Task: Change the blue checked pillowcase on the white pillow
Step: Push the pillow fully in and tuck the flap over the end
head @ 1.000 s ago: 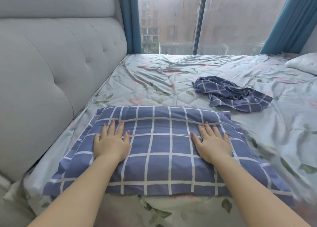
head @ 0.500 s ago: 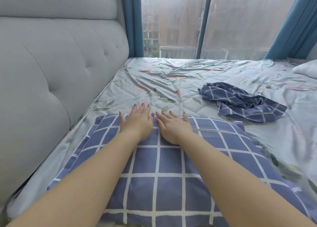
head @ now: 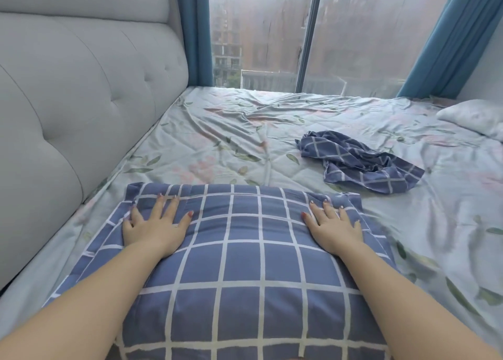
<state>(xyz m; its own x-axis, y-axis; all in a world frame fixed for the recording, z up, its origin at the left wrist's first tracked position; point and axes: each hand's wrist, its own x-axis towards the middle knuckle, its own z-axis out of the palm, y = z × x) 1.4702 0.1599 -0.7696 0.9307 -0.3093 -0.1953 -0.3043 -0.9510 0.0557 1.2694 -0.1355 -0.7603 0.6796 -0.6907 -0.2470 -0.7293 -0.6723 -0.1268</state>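
1. The blue checked pillowcase point(head: 239, 264) lay plump and filled on the near end of the bed, right below my camera and close to the headboard side.
2. My left hand point(head: 155, 229) rested palm down near its far left corner. The grip was fully open, with the fingers straight and spread, pressing the cloth and holding nothing.
3. My right hand point(head: 333, 230) rested the same way near the far right corner. Its grip was open and flat, with the fingers straight on the fabric.
4. Under the pillowcase I saw a pale floral sheet point(head: 217, 142), creased across the middle of the bed.
5. A second checked cloth point(head: 359, 162) lay crumpled on the sheet, well apart from the pillowcase, farther off and to the right.
6. A pale pillow point(head: 473, 117) sat at the right edge of the view.
7. A grey tufted headboard point(head: 81, 101) ran along the left, and a large window point(head: 258, 33) closed the far end, with a blue curtain point(head: 197, 33) beside it.
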